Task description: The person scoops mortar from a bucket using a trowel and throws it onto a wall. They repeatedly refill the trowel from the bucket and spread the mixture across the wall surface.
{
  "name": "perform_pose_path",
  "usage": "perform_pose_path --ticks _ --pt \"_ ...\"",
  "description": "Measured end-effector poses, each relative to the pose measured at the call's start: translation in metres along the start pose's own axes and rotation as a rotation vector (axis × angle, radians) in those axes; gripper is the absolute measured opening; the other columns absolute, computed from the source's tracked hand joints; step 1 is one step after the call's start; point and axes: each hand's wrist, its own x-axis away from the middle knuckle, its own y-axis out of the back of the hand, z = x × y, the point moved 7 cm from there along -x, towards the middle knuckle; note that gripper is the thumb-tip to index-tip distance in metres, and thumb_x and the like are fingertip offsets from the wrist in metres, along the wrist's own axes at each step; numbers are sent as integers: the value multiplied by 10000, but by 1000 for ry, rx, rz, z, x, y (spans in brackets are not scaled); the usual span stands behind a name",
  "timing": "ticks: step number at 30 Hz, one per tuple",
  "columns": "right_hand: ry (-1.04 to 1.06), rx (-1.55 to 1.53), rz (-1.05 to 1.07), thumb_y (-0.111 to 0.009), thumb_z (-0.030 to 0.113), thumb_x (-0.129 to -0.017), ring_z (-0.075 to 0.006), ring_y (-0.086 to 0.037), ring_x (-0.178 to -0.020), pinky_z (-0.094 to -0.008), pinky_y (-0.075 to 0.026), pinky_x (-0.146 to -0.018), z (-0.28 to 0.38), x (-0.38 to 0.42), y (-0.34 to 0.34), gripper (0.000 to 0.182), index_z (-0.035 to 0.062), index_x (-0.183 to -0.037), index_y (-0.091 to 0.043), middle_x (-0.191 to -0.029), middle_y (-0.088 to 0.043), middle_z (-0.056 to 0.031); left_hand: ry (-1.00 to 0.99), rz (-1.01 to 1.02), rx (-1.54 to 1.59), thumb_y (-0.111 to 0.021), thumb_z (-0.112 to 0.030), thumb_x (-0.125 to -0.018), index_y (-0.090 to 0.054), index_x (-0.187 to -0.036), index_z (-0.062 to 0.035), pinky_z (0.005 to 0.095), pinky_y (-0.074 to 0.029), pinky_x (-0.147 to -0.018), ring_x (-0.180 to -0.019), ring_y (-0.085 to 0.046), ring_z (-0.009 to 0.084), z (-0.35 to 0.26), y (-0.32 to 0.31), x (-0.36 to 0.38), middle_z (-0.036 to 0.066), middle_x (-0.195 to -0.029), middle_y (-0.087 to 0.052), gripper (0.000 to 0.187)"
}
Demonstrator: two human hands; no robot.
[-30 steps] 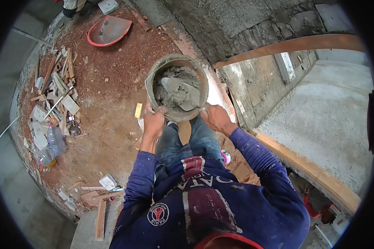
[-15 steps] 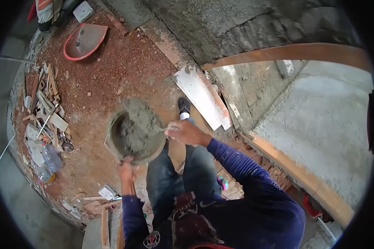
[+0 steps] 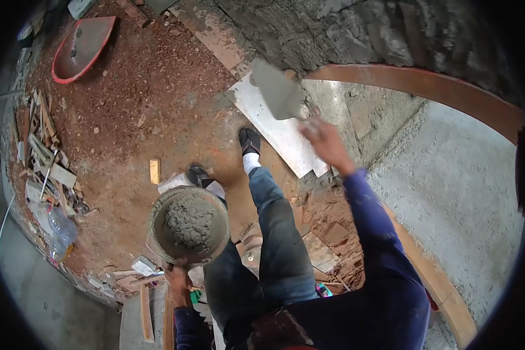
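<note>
My left hand (image 3: 179,279) grips the near rim of a bucket (image 3: 220,236), which hangs in front of my left leg. Grey wet mortar (image 3: 188,224) lies inside it. My right hand (image 3: 328,140) is stretched out ahead, closed around the handle of a trowel (image 3: 276,90). The trowel's grey-coated blade is over a white board (image 3: 274,125), close to the foot of the rough mortar-covered wall (image 3: 326,38). No thick heap of mortar shows on the blade.
A red-rimmed basin (image 3: 93,44) lies on reddish dirt at far left. Wood scraps (image 3: 46,151) and a plastic bottle (image 3: 63,224) are piled at the left. A curved brown strip (image 3: 414,81) runs along the wall base. Timber (image 3: 431,280) edges the concrete slab (image 3: 449,192) at right.
My right hand has carried the trowel from over the bucket out toward the wall. The heap of mortar on its blade is gone. The bucket has lowered slightly, still in my left hand.
</note>
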Motion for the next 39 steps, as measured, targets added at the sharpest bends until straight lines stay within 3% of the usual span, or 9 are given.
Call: perform_pose_path --ticks 2,7,15,22,28,29,33,37,39 --pt "-76 103 -25 -596 359 -918 -456 -613 -896 -495 -465 -811 -92 -37 -77 390 -15 -1021 -628 -922 -648 -283 -29 -1 67 -642 -121 -704 -601 -1106 -5 346 -481 -728 -835 -572 221 -6 -28 -5 79 -1004 -621 421" --pt "-217 295 -236 -615 433 -885 -454 -636 -853 -521 -501 -723 -214 -90 -148 485 -35 -1010 -624 -883 -646 -304 67 66 130 -657 -139 -706 -595 -1115 -2 329 -468 -766 -843 -565 215 -3 -82 -11 70 -1000 -619 435" --pt "-281 158 -23 -612 405 -877 -454 -644 -886 -513 -513 -766 -219 -88 -195 414 7 -988 -620 -902 -667 -274 83 -5 98 -657 -83 -708 -576 -1142 -5 330 -456 -750 -831 -555 193 25 -121 -29 59 -971 -613 448" --pt "-316 210 124 -515 451 -940 -474 -644 -861 -515 -514 -764 -259 -103 -222 467 -5 -953 -616 -857 -658 -294 156 38 209 -631 -20 -698 -554 -1201 8 346 -448 -887 -988 -576 230 39 -137 -36 89 -1109 -612 510" --pt "-109 440 100 -449 412 -977 -477 -641 -838 -535 -508 -729 -306 -165 -210 434 8 -970 -609 -901 -654 -303 184 1 209 -618 -20 -708 -540 -1226 6 360 -456 -898 -1000 -583 238 50 -144 -45 95 -1141 -609 524" --pt "146 614 70 -414 354 -998 -458 -642 -807 -525 -509 -742 -292 -168 -213 390 11 -1018 -599 -844 -648 -283 138 39 206 -601 -28 -710 -523 -1246 4 372 -452 -918 -1018 -582 249 42 -150 -46 101 -1164 -600 543" --pt "-238 357 -9 -403 356 -1001 -450 -644 -855 -524 -498 -793 -313 -163 -203 401 21 -1082 -609 -883 -649 -292 211 -1 242 -612 -36 -716 -510 -1268 -11 382 -468 -903 -1020 -586 253 40 -162 -45 104 -1170 -599 562" --pt "-39 555 8 -408 414 -986 -472 -631 -923 -519 -494 -828 -317 -180 -213 458 17 -1070 -621 -965 -643 -321 153 40 203 -621 -44 -730 -492 -1301 -20 386 -475 -900 -1026 -591 249 35 -169 -49 112 -1169 -605 586" --pt "-331 258 -95 -416 454 -976 -481 -627 -928 -531 -487 -833 -310 -176 -196 511 -3 -1031 -637 -936 -644 -325 170 29 190 -626 -49 -733 -486 -1310 -21 388 -474 -900 -1023 -594 247 30 -169 -46 114 -1161 -609 595"
